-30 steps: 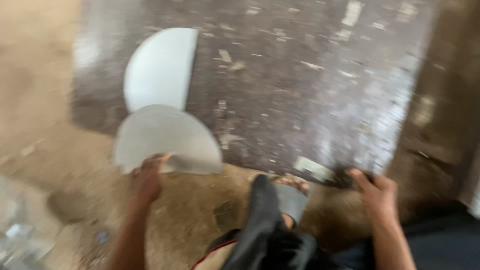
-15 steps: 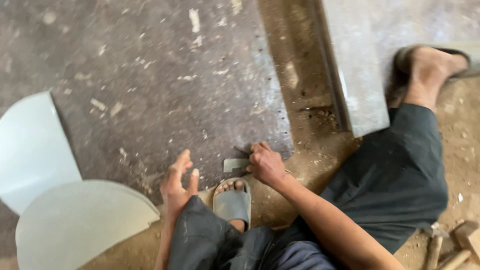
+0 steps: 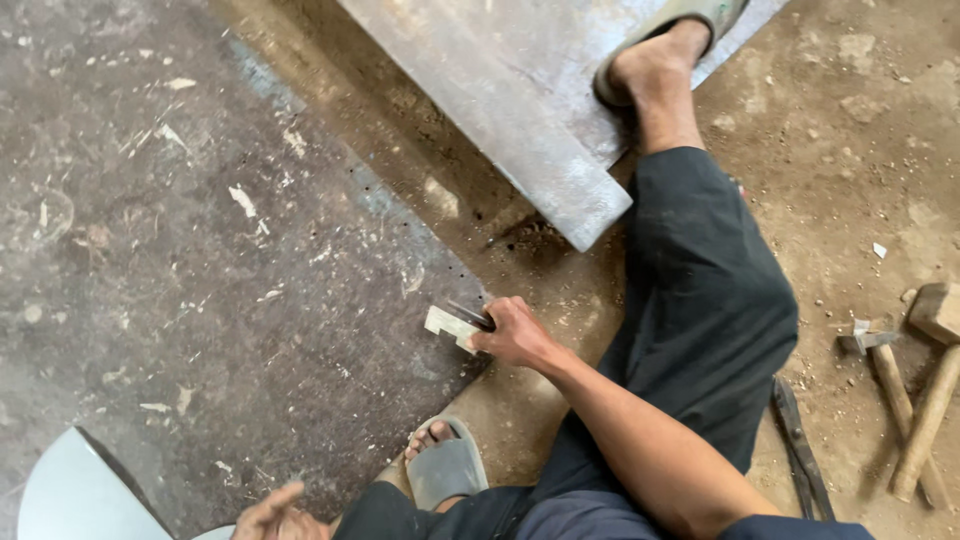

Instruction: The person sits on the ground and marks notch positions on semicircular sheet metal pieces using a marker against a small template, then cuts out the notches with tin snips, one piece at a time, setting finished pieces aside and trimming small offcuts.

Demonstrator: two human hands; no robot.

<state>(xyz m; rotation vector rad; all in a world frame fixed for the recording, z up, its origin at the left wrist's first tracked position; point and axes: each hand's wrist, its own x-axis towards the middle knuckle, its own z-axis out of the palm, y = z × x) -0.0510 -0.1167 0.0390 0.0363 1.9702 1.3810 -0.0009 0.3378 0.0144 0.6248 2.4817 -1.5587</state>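
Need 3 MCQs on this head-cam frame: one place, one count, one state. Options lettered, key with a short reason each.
1. Where is the small metal piece held by the right hand?
A. at the dark sheet's near corner
B. on the pale plate beside the far foot
C. among the mallets

2. How many wooden-handled hammers or mallets lie at the right?
A. none
B. two
C. five

3. What is the left hand doing?
A. gripping a hammer
B. open, fingers spread, holding nothing
C. pressing the sandal

Key: 1 A, the piece sits at the dark sheet edge; 2 B, two handles show; 3 B, its fingers are spread and empty.
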